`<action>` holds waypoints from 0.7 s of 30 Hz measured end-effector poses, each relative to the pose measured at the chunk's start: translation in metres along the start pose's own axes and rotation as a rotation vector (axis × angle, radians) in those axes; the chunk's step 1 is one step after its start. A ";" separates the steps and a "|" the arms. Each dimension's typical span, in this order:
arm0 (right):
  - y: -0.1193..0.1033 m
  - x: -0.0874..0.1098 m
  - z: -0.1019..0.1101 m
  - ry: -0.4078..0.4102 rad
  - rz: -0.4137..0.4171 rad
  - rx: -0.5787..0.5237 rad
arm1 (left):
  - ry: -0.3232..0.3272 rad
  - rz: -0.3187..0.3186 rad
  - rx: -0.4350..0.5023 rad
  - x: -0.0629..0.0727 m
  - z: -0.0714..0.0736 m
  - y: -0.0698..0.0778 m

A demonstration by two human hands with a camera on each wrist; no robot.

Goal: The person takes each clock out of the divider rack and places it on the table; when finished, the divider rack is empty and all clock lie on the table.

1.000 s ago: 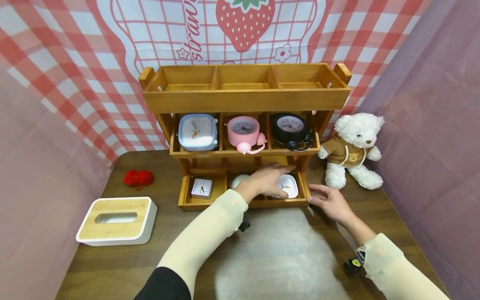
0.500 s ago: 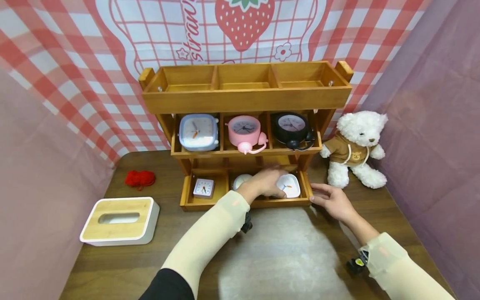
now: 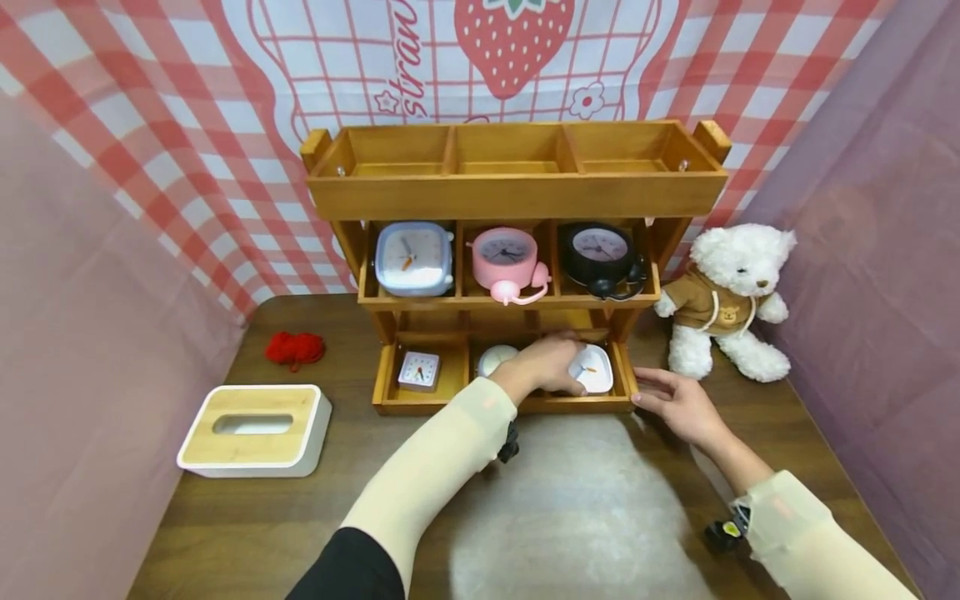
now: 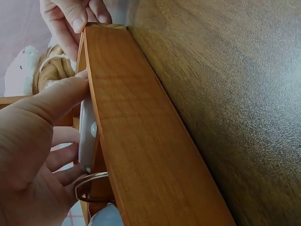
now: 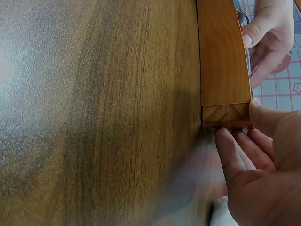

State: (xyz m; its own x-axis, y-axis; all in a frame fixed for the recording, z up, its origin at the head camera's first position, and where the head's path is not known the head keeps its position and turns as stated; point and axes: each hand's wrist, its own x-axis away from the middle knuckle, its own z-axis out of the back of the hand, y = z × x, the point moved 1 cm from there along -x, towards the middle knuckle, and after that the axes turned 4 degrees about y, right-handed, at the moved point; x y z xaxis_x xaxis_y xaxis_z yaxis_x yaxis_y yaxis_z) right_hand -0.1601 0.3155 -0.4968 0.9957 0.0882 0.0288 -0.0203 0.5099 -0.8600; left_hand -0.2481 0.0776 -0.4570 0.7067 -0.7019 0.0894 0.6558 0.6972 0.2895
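Note:
A white square alarm clock [image 3: 597, 371] lies face up in the right compartment of the bottom tier of a wooden shelf [image 3: 517, 197]. My left hand [image 3: 551, 367] reaches over it from the left; in the left wrist view its thumb lies at the tray's front rim and the fingers curl around the clock's far side. At the tier's right end, my right hand [image 3: 684, 408] holds the corner, thumb on the rim and fingers against the end, as the right wrist view shows. A round clock [image 3: 495, 360], partly hidden by the left hand, sits in the middle compartment.
A small square clock [image 3: 418, 372] sits bottom left. Above stand blue [image 3: 412, 258], pink [image 3: 506, 260] and black [image 3: 598, 257] alarm clocks. A teddy bear [image 3: 723, 304] sits right of the shelf; a tissue box [image 3: 255, 429] and red yarn-like bundle [image 3: 294, 348] lie left.
The whole scene has shifted slightly right in the head view. Both hands keep nearly the same places on the clock and the tray corner.

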 end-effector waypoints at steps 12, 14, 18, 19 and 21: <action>0.001 0.000 0.001 0.000 -0.001 -0.019 | -0.003 -0.020 0.003 -0.005 -0.001 -0.003; 0.000 0.001 0.001 0.003 0.000 -0.012 | 0.016 -0.025 0.002 -0.005 -0.002 -0.003; 0.001 0.001 0.000 0.007 -0.002 -0.003 | 0.056 -0.023 0.026 -0.005 -0.004 -0.004; 0.001 0.002 -0.001 0.007 -0.002 -0.005 | 0.067 -0.021 0.035 -0.005 -0.004 -0.005; 0.001 0.002 0.000 0.008 -0.004 -0.009 | 0.097 -0.018 0.067 -0.004 -0.004 -0.005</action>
State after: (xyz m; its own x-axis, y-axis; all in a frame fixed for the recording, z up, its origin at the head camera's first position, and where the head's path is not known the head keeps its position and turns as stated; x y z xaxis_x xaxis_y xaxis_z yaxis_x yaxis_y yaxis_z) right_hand -0.1583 0.3159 -0.4978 0.9965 0.0790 0.0283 -0.0153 0.5022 -0.8646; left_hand -0.2534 0.0774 -0.4628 0.7195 -0.6944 -0.0080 0.6515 0.6711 0.3538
